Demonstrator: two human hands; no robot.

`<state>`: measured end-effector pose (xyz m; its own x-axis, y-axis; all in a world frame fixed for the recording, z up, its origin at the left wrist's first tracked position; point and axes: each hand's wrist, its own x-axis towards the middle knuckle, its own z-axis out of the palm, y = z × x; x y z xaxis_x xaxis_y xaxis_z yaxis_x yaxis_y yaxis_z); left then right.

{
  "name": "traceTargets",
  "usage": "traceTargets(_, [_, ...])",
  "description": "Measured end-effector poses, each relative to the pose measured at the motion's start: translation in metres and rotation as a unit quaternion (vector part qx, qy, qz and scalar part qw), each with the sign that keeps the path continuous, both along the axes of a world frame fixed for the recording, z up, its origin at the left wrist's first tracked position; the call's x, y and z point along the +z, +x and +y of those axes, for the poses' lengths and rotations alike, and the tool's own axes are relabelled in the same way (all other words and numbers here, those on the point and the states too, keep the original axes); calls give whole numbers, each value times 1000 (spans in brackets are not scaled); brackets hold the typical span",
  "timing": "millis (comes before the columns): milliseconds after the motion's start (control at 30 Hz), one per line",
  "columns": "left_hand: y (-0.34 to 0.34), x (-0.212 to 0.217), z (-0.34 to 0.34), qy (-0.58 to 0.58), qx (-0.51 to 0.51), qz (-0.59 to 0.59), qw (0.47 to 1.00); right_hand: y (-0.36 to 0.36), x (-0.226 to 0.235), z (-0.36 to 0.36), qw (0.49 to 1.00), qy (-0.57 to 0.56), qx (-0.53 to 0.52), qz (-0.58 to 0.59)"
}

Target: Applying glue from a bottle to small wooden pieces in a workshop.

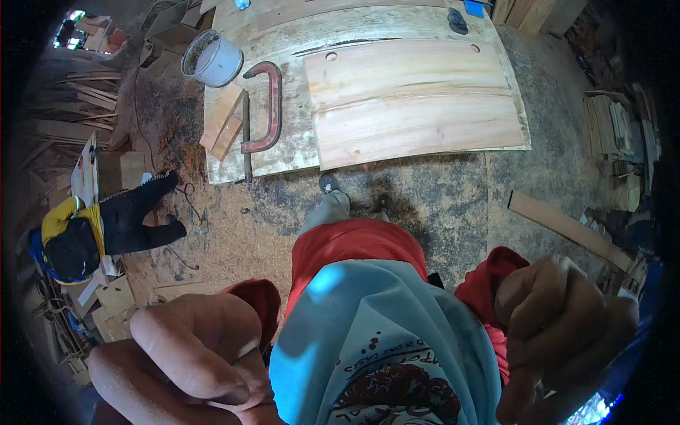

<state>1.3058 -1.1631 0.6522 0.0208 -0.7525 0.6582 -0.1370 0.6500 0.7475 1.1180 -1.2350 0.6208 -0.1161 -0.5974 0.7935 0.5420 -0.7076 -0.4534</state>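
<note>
Close to the camera at lower left, my left hand [191,354] is raised with its fingers curled in. At lower right my right hand [563,333] is lifted to a similar height, its fingers bent and closed. Whatever either hand may hold is hidden. Between them hangs a light blue printed cloth [319,319] over my chest, above a red garment [361,237]. Beyond my feet, apart from both hands, a pale wooden panel [418,106] with two round marks near its far corners lies on a worn worktable [294,159].
A red C-clamp [275,106], wood blocks [225,124] and a whitish bucket [212,60] are at the table's left. Another person [106,219] in yellow and black bends at left near cords. A plank [567,227] lies at right; scrap wood [92,95] is piled leftward.
</note>
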Motion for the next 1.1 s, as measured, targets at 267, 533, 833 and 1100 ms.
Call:
traceTargets(267, [2, 7, -7, -8, -70, 0, 997, -2, -25, -5, 996, 52, -6, 65])
traceTargets(533, [25, -75, -26, 33, 145, -4, 989, -16, -58, -19, 967, 213, -42, 135])
traceTargets(833, [-3, -241, -5, 370, -37, 32, 928, 41, -186, 0, 839, -66, 17, 539])
traceTargets(1100, [67, -230, 1, 407, 63, 375, 831, -25, -333, 38, 748, 283, 41, 598])
